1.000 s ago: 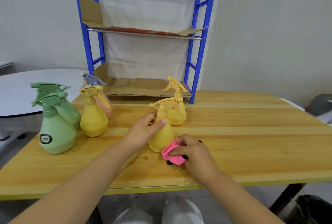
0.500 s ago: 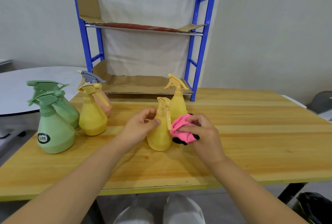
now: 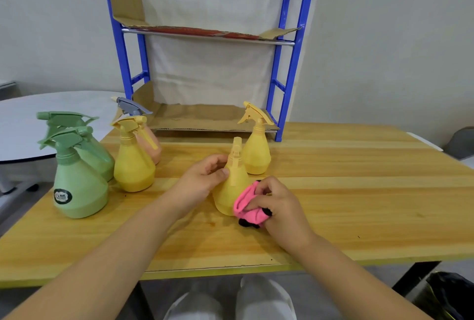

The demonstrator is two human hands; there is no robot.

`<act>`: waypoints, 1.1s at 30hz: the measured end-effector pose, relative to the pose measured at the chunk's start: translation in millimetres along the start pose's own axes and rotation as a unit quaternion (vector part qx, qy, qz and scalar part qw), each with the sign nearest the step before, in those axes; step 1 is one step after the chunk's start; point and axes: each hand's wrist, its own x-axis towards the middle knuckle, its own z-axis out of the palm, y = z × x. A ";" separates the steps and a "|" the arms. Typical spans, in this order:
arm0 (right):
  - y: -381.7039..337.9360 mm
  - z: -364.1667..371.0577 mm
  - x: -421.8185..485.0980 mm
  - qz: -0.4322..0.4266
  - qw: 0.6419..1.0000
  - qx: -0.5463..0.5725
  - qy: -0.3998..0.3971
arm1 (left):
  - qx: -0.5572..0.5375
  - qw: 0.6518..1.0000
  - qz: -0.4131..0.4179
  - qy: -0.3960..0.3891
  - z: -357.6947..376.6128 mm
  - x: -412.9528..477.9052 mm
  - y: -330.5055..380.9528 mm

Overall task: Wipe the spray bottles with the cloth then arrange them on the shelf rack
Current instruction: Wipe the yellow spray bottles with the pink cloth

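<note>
since the yellow spray bottle [image 3: 227, 198] looks light, your left hand [image 3: 201, 182] grips its neck, right hand [image 3: 280, 205] pinches the pink cloth [image 3: 245, 209].

Plain workroom or office: bare grey wall [image 3: 384, 37], yellow wooden bench [image 3: 346, 191], blue metal shelf rack [image 3: 287, 63] lined with cardboard, white round table [image 3: 25, 127].

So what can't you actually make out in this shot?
Head view:
- Peach bottle: mostly hidden behind the left yellow bottle.
- Rear green bottle: partly behind the front green bottle, whose label is too small to read.
- Held yellow bottle: lower right side covered by pink cloth and right hand.
- Shelf rack: top cut off by the upper edge.
</note>
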 end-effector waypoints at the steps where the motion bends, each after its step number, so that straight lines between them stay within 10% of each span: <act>1: 2.8 -1.5 -2.0 0.000 1.000 -0.014 -0.023 | 0.001 1.000 -0.003 0.001 0.4 -0.1 0.2; 28: -0.7 -13.3 -7.3 0.120 0.987 0.108 -0.024 | 0.026 0.999 -0.032 0.001 -1.0 -4.2 9.5; 33: -9.4 -13.6 -16.4 0.107 0.984 0.130 0.055 | -0.024 0.989 -0.058 0.133 0.9 -4.4 19.5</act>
